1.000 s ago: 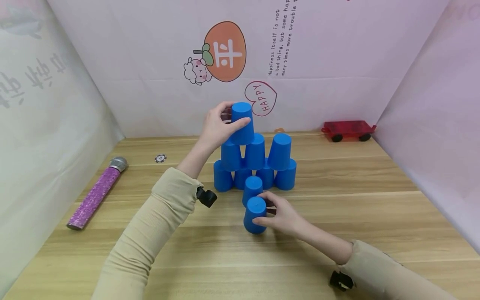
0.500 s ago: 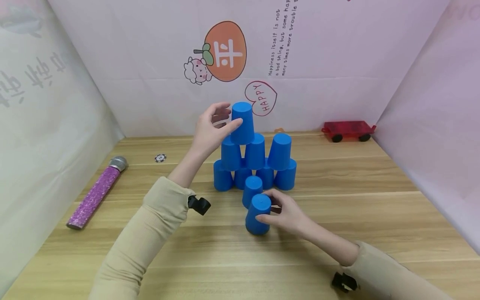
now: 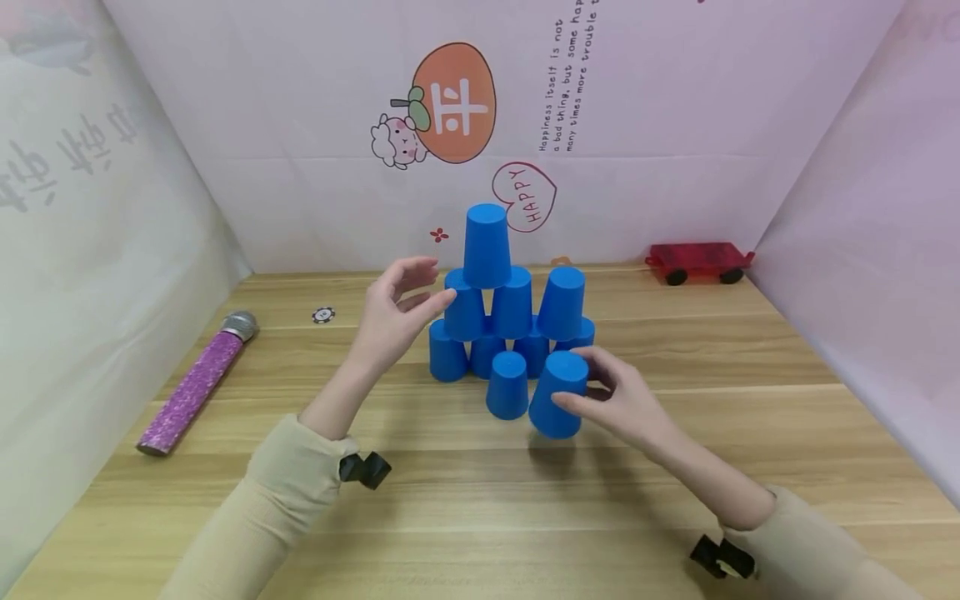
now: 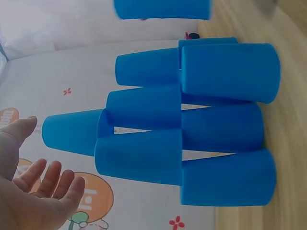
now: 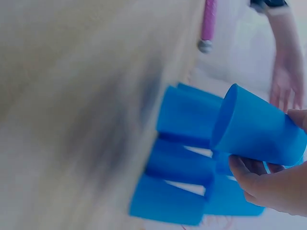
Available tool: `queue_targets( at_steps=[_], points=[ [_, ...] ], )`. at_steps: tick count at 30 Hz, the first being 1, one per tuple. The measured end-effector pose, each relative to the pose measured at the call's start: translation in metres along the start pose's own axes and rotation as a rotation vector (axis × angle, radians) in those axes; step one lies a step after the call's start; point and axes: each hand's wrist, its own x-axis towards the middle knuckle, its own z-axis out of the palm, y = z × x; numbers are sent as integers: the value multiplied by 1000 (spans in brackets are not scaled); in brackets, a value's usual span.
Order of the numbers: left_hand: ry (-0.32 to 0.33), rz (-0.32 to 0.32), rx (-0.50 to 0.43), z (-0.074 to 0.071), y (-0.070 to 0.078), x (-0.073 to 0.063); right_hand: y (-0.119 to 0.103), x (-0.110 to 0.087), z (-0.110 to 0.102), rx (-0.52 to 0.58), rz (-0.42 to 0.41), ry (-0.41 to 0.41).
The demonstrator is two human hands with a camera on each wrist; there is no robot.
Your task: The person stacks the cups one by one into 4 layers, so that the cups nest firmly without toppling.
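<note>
Upside-down blue cups form a stepped stack: several along the bottom, three in the second row, one top cup (image 3: 487, 247) over the left two. My left hand (image 3: 393, 312) is beside the stack's left side, fingers apart and holding nothing; in the left wrist view the left hand (image 4: 41, 191) lies apart from the top cup (image 4: 74, 132). My right hand (image 3: 622, 400) grips a blue cup (image 3: 557, 396) by its side, raised off the table with its mouth down. Just left of it a single cup (image 3: 507, 385) stands in front of the stack.
A purple glittery microphone (image 3: 198, 379) lies on the wooden table (image 3: 450, 517) at the left. A small round chip (image 3: 323, 315) lies near the back left. At the back right, a red wheeled toy cart (image 3: 699, 261) stands by the printed wall (image 3: 637, 125).
My left hand has let go of the top cup and drawn down and left. My right hand has lifted its cup and carried it right, away from the single front cup.
</note>
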Motion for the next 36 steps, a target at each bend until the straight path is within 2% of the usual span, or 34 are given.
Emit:
queue_targets(
  at_steps=[6, 12, 17, 24, 31, 36],
  points=[
    [-9, -40, -10, 2, -9, -17, -17, 3, -27, -13, 26, 99],
    [-19, -69, -34, 6, -17, -27, -33, 9, -48, -24, 4, 186],
    [-1, -86, -48, 13, -22, -34, -45, 20, -60, -11, -37, 261],
    [-9, -122, -45, 28, -27, -45, -63, 42, -65, -16, -42, 347],
    [-28, -136, -59, 43, -33, -52, -69, 64, -63, -22, -60, 370],
    [-53, -193, -55, 52, -37, -55, -73, 83, -60, -10, -69, 370]
  ],
)
